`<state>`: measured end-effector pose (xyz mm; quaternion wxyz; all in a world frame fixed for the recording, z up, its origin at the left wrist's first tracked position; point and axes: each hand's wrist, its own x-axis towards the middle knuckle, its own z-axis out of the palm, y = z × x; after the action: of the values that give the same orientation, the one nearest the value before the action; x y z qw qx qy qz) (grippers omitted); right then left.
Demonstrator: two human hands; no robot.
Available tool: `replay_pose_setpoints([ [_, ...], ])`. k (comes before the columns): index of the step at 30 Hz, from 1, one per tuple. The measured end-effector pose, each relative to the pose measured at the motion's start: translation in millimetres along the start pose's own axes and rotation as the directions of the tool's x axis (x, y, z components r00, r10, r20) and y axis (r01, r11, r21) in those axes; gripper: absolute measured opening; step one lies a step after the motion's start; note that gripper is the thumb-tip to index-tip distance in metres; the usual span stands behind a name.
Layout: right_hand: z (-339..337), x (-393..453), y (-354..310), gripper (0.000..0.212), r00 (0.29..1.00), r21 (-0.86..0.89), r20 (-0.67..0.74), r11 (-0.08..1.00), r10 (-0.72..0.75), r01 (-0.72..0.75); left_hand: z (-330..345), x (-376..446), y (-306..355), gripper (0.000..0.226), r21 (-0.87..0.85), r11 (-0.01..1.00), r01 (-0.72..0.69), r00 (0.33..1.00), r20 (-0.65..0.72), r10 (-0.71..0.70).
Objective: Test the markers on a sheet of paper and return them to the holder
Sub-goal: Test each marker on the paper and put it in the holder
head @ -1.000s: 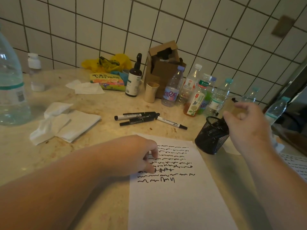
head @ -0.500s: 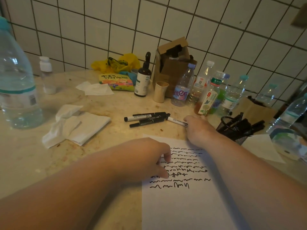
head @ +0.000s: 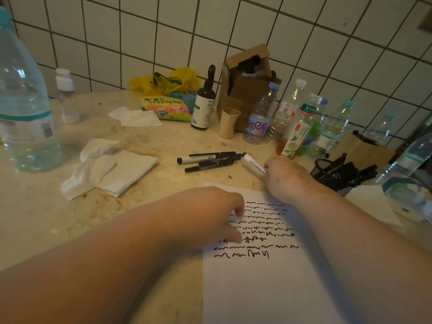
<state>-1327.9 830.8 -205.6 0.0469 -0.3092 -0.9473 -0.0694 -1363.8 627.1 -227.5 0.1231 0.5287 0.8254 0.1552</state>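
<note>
While the left hand [head: 205, 213] is pressing flat on the paper [head: 268, 288], right-hand fingers [head: 268, 165] are closing on the white marker [head: 253, 163], light, rigid, probably best pinched mid-barrel.

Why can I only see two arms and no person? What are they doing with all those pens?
The camera sits on the person's head and looks down, so you see what they see: their own arms, no face.

The left hand presses flat on a sheet of paper covered with black squiggles, the test scribbles. The right hand reaches forward, and its fingers close on a white marker lying on the counter.

Beside it lie three more markers in a small pile. To the right stands a black mesh holder with black markers sticking out of it.

Other things are just clutter: crumpled tissues, a big water bottle at the left, a row of drink bottles by the tiled wall, a brown box and a paper cup.
</note>
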Motion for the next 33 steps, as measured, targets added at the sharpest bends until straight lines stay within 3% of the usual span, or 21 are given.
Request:
replay_pose_setpoints([
  [2, -17.9, -22.9, 0.8, 0.020, 1.000, 0.176, 0.017, 0.984, -0.014, 0.010, 1.3, 1.0, -1.2, 0.039, -0.019, 1.000, 0.022, 1.000, -0.007, -0.022],
  [6, -43.7, -87.0, 13.2, 0.011, 0.996, 0.529, 0.025, 0.846, -0.083, 0.058, 2.4, 0.7, -2.0, 0.028, -0.051, 0.998, 0.034, 0.999, -0.011, -0.035],
  [9, -41.5, -120.6, 26.6, 0.018, 0.993, 0.815, 0.099, 0.578, -0.070, -0.040, 2.9, 1.8, -2.8, 0.014, -0.037, 0.999, 0.034, 0.999, -0.012, -0.034],
  [11, -27.7, -132.1, 32.1, 0.015, 0.991, 0.922, 0.119, 0.376, -0.054, -0.091, 2.5, 3.1, -2.6, 0.020, -0.008, 0.999, 0.038, 0.999, -0.010, -0.038],
  [13, -11.7, -139.9, 32.9, 0.007, 0.995, 0.971, 0.096, 0.222, -0.041, -0.084, 2.0, 2.8, -0.1, 0.024, 0.030, 0.999, 0.034, 0.999, -0.007, -0.034],
  [18, 3.7, -143.5, 26.4, 0.012, 0.993, 0.992, 0.098, -0.078, -0.059, -0.103, -0.7, -1.3, 6.3, 0.025, 0.085, 0.996, -0.008, 0.999, -0.044, 0.012],
  [23, 8.8, -142.0, 23.8, 0.010, 0.981, 0.994, 0.012, -0.108, -0.191, -0.033, -5.9, -8.2, 16.0, 0.032, -0.033, 0.993, -0.112, 0.991, -0.082, 0.109],
  [26, 9.0, -142.1, 25.0, 0.007, 0.978, 0.992, -0.077, -0.110, -0.193, 0.056, -8.6, -11.9, 22.2, 0.031, -0.138, 0.978, -0.156, 0.982, -0.129, 0.138],
  [29, 7.3, -141.6, 25.6, 0.002, 0.981, 0.984, -0.105, -0.162, -0.163, 0.079, -9.2, -11.3, 24.1, 0.026, -0.118, 0.978, -0.172, 0.977, -0.146, 0.154],
  [31, 7.2, -141.3, 26.3, 0.008, 0.978, 0.982, -0.104, -0.171, -0.181, 0.073, -10.7, -11.2, 24.0, 0.014, -0.104, 0.978, -0.179, 0.980, -0.111, 0.167],
  [33, 6.2, -141.7, 26.7, 0.012, 0.968, 0.983, -0.115, -0.164, -0.221, 0.080, -15.0, -12.7, 21.8, 0.018, -0.125, 0.975, -0.185, 0.983, -0.020, 0.184],
])
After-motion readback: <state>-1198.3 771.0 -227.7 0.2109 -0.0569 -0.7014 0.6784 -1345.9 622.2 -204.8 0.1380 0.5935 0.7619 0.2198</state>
